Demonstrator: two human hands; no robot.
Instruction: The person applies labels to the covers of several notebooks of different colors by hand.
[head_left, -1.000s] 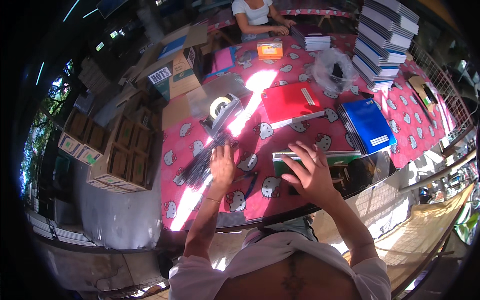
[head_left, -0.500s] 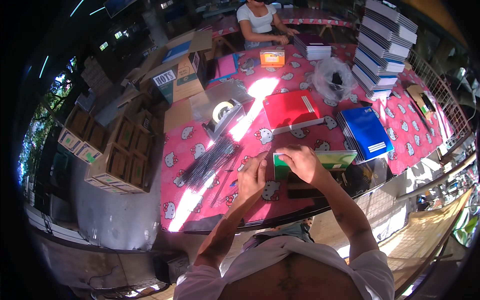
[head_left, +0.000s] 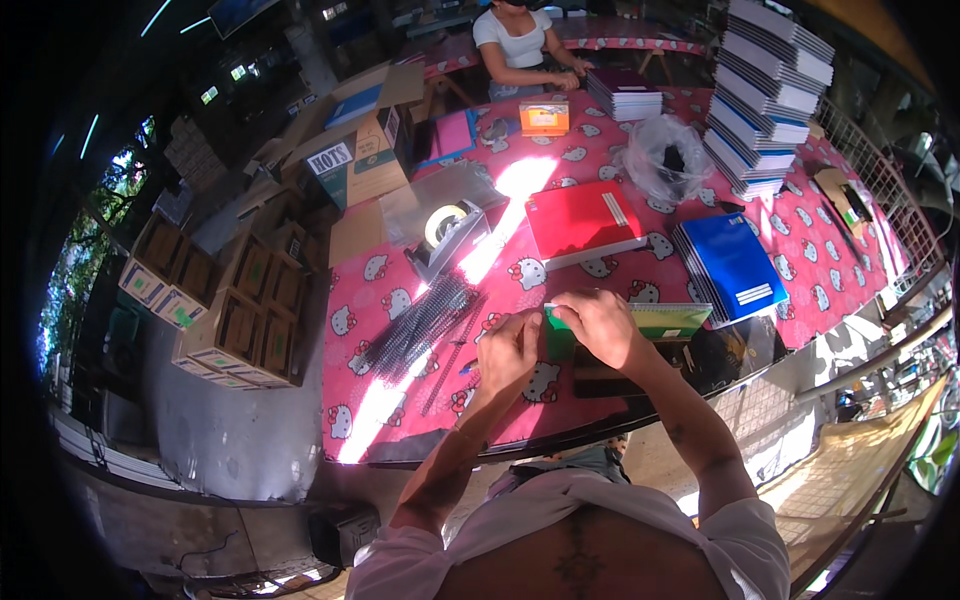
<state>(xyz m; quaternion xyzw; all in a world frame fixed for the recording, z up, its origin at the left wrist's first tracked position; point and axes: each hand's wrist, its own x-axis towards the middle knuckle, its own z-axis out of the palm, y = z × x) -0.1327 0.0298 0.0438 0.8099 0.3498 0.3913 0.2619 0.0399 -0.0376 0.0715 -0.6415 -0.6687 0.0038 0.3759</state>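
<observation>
Green book point(head_left: 675, 322) is sitting near the near edge of the pink table point(head_left: 400, 425) in the head view, its long side running left to right. Right hand point(head_left: 598, 325) is bending over its left end, fingers curling and lying close together; can't tell if they're pinching. Left hand point(head_left: 508, 350) is staying just off that same end, fingers pressing together, tips near the right hand; can't tell if anything thin is sitting between them. Dark coils point(head_left: 425, 325) are lying left of the left hand, a pen point(head_left: 468, 368) just beside it. Tape dispenser point(head_left: 450, 238) is standing beyond the coils. Red stack point(head_left: 585, 222) is lying past the right hand, blue stack point(head_left: 735, 262) to its right. Co-worker point(head_left: 515, 48) is working at the far side.
</observation>
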